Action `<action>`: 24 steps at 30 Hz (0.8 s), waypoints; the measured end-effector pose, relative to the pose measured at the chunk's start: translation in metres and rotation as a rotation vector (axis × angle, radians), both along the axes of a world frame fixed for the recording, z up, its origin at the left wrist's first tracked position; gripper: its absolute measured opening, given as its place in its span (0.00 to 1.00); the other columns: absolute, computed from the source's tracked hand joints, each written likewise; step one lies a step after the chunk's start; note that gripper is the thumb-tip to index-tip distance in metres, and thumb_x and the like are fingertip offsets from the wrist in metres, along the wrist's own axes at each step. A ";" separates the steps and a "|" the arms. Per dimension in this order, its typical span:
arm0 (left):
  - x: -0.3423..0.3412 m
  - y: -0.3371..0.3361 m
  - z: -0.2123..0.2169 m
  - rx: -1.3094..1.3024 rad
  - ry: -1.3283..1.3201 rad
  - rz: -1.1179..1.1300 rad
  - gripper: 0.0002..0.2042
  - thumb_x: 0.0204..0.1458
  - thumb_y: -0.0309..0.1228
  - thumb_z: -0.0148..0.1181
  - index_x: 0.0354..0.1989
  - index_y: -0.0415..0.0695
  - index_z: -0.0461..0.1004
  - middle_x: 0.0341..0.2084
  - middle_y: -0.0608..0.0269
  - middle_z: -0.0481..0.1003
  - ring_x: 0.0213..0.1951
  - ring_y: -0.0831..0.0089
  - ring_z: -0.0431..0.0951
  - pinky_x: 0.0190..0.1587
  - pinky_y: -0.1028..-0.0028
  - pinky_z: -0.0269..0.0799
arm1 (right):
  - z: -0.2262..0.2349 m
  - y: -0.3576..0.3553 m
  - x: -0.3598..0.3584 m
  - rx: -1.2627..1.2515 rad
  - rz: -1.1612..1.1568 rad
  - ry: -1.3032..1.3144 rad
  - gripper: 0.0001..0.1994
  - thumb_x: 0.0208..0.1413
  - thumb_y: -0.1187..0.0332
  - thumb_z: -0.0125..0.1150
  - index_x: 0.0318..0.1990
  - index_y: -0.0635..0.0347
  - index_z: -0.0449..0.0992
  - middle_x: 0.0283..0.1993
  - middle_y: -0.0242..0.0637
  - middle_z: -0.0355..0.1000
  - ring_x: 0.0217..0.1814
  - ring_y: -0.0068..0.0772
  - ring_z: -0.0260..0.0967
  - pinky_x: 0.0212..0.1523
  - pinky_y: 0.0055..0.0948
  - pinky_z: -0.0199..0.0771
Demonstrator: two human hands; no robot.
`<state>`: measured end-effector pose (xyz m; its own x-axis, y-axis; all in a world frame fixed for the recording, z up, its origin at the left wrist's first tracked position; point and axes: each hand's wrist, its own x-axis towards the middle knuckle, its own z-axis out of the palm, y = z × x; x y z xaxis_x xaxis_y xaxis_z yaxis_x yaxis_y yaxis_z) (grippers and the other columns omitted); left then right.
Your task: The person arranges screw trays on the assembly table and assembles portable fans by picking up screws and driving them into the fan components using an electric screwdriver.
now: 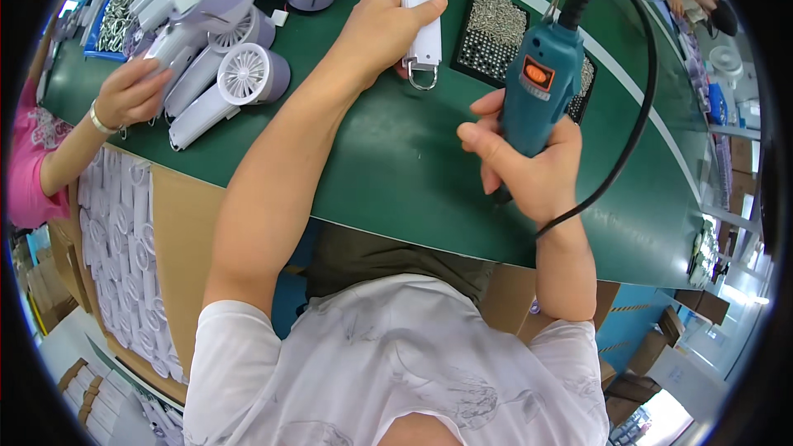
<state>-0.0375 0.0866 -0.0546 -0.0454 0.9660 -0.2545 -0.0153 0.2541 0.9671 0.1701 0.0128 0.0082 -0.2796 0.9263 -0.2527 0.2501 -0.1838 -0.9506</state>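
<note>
Here's the white plastic handheld fan with a lavender-trimmed round head (425, 37), lying under the left hand (380, 29), its handle pointing back toward the wearer. That hand is closed around the handle, thumb across the top. A U-shaped silver metal loop (424, 77) is already on the handle's near end.

Over to the right hand (537, 161): it's wrapped around a teal electric screwdriver with an orange switch (537, 87), working end down and well apart from the fan. So no contact between driver and fan at this instant; whether any screw is already in the handle, I can't tell.

Between the hands, a bit beyond the right one, sits a black rectangular tray (475, 74) stocked with small silver screws (496, 16), heaped at its far end. A thick black cable (648, 58) arcs from the driver's top, round the outside of the right hand.

Left of the left hand, a pile of similar white-and-lavender fans (244, 74) covers the green worktop (396, 165); plenty of pieces there, but which are finished isn't clear. A co-worker's hand (132, 91) touches that pile at its outer side, and beyond it a blue tray (103, 54) carries more metal loops. Below the co-worker's hand, a brown cardboard box (178, 231) stands beside packed white parts (124, 239).
</note>
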 end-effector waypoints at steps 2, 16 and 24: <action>-0.004 -0.003 0.006 -0.026 0.007 -0.009 0.23 0.58 0.47 0.64 0.40 0.34 0.77 0.26 0.61 0.78 0.24 0.76 0.76 0.25 0.73 0.67 | -0.001 0.004 -0.001 0.153 0.092 -0.042 0.16 0.48 0.74 0.75 0.45 0.65 0.79 0.30 0.32 0.78 0.26 0.19 0.73 0.28 0.26 0.75; -0.011 0.000 0.000 -0.059 -0.041 0.001 0.21 0.55 0.41 0.68 0.37 0.28 0.77 0.24 0.52 0.79 0.18 0.67 0.79 0.15 0.71 0.73 | -0.044 -0.007 -0.024 0.697 0.457 -0.454 0.17 0.43 0.76 0.71 0.42 0.62 0.76 0.36 0.49 0.77 0.37 0.58 0.77 0.37 0.47 0.78; -0.013 0.005 0.001 -0.098 -0.067 -0.032 0.21 0.58 0.43 0.66 0.39 0.31 0.75 0.23 0.57 0.78 0.19 0.70 0.79 0.16 0.72 0.75 | -0.038 -0.004 -0.022 0.636 0.444 -0.556 0.17 0.45 0.73 0.75 0.42 0.62 0.77 0.34 0.49 0.78 0.36 0.55 0.77 0.38 0.45 0.77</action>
